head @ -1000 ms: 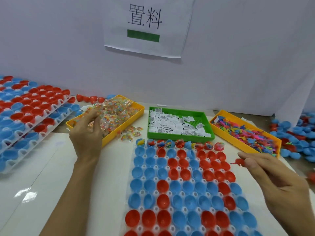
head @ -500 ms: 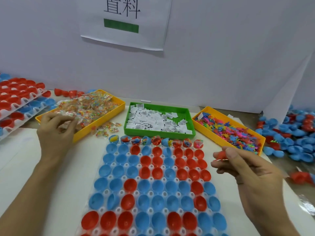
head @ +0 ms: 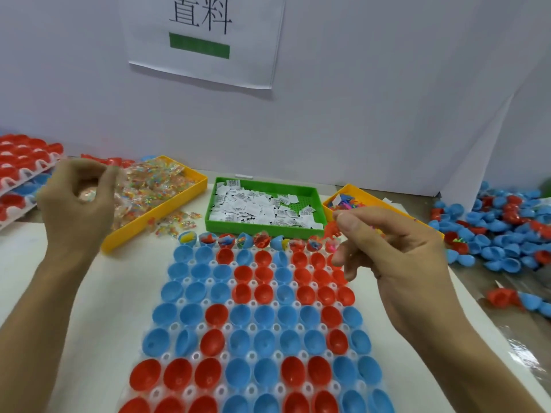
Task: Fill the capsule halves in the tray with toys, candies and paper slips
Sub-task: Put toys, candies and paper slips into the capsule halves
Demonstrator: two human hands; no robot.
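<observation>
A white tray (head: 208,326) of red and blue capsule halves lies in front of me. Its far row holds toys, candies and slips; the nearer rows look bare. My right hand (head: 396,257) hovers over the tray's far right corner and pinches a small red toy (head: 332,228) between thumb and forefinger. My left hand (head: 74,210) is raised beside the yellow candy bin (head: 179,201), fingers curled round several wrapped candies (head: 88,193).
A green bin of paper slips (head: 265,226) stands behind the tray, with a yellow toy bin (head: 384,204) to its right. Loose candies (head: 176,223) lie by the candy bin. Stacked filled trays (head: 21,174) sit far left. Loose capsule halves (head: 501,234) pile up at the right.
My left hand has lifted away from the candy bin with candies in it. My right hand has carried the red toy up and left, over the tray's far right corner.
</observation>
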